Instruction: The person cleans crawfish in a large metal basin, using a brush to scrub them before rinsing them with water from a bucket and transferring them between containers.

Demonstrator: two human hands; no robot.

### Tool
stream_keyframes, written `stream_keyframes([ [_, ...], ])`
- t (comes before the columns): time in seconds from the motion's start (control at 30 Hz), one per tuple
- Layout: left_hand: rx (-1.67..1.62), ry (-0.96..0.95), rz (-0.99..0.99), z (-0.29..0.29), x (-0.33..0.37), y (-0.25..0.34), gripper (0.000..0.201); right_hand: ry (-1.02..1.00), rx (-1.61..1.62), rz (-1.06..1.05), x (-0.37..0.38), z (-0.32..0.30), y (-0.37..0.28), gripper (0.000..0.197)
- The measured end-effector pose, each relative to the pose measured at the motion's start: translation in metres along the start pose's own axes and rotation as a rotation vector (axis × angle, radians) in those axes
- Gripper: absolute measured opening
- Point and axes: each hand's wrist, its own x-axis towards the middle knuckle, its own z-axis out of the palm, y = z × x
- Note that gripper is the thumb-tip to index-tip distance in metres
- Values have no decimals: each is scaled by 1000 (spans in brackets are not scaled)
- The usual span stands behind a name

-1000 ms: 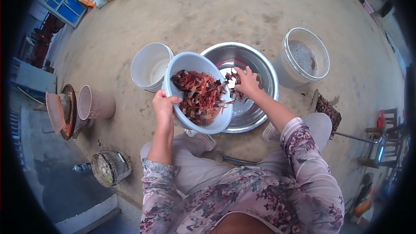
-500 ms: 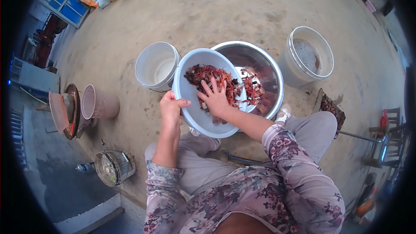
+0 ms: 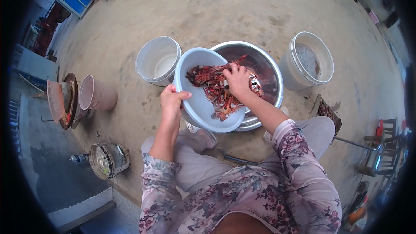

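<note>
A pale blue plastic basin is tilted to the right over the near left side of a wide steel basin. My left hand grips its left rim, thumb on top. Red crayfish, bunched together, lie in the plastic basin toward its right rim. My right hand is at that rim with its fingers curled over a clump of crayfish. More reddish pieces show in the steel basin, partly hidden by my right hand and arm.
A white bucket stands left of the basins, and a bucket of cloudy, foamy liquid to the right. A pink bucket and a dirty bucket are farther left. A long-handled dustpan holding dark debris lies near my right knee.
My right hand has moved right and away from me, from spread fingers among the crayfish to a curl at the rim. The crayfish have shifted rightward. My left hand keeps its grip.
</note>
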Motion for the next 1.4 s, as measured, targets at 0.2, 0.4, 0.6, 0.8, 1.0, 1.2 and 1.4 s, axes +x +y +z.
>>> stream_keyframes([
  [0.2,80,18,29,-3,4,-1,26,-228,127,514,1,-9,26,51],
  [0.4,90,5,23,-3,1,3,24,-354,211,-234,-64,-4,-39,58],
  [0.6,49,-13,8,1,-8,9,24,-417,-25,-179,-66,30,-50,35],
  [0.8,85,8,-19,-11,-1,5,24,-200,-164,-207,-48,33,-7,21],
  [1.0,62,4,11,-10,-3,12,24,-236,-21,253,-29,16,35,43],
  [1.2,122,-62,-18,-9,-2,10,25,-230,93,-227,-4,-5,-40,69],
  [1.4,19,-129,-54,-11,-5,4,23,-250,30,-420,6,18,-61,49],
])
